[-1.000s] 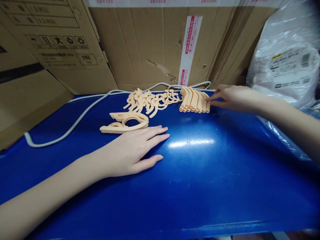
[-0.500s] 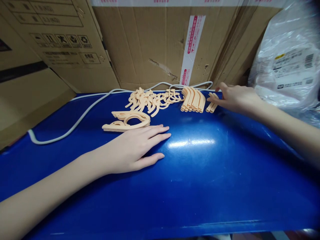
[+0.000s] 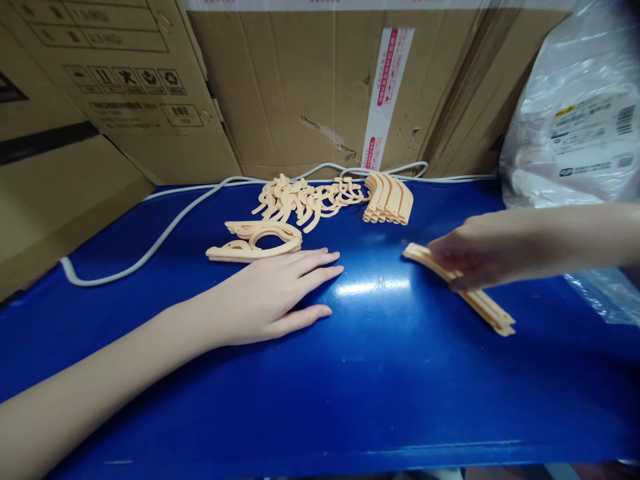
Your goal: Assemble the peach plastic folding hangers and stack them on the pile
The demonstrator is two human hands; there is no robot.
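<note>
Right hand (image 3: pixel 473 250) with grip closed around slim, curved, beige plastic pieces (image 3: pixel 486 308), left hand (image 3: pixel 275 293) open, palm down on glossy blue counter (image 3: pixel 320 400)

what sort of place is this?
Likely a workshop or storeroom work corner: a neat stack of curved beige pieces, a large taped cardboard box behind it, and a labelled plastic-wrapped package to the right.

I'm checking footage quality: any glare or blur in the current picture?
Head view: a white glare streak on the blue tabletop; head view: the right hand looks blurred, the left hand crisper; head view: fine carton print is soft.
</note>
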